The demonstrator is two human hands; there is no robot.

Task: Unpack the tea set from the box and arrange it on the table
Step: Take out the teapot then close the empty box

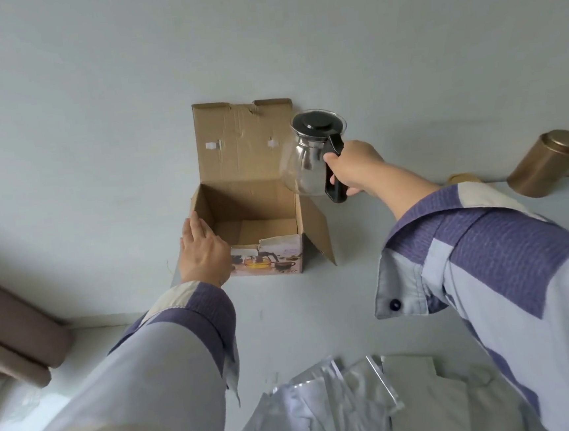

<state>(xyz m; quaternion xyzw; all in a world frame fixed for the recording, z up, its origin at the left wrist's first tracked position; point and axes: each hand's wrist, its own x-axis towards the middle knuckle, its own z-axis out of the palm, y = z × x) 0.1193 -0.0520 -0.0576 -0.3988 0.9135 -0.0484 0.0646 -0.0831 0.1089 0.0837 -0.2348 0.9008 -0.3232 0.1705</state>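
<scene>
the pale worktop [302,317] is carrying an open cardboard box [252,214] at the centre, its inside looking empty. at the box's 9 o'clock the left hand [204,253] is resting flat, fingers straight, steadying the wall. at 2 o'clock the right hand [351,168] is gripping the black handle of a glass teapot [308,154], lifted clear. next: setting it down upright, gently, on bare worktop.

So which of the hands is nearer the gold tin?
Right. The right hand holds the teapot left of the gold tin; the left hand rests on the box, farther left.
</scene>
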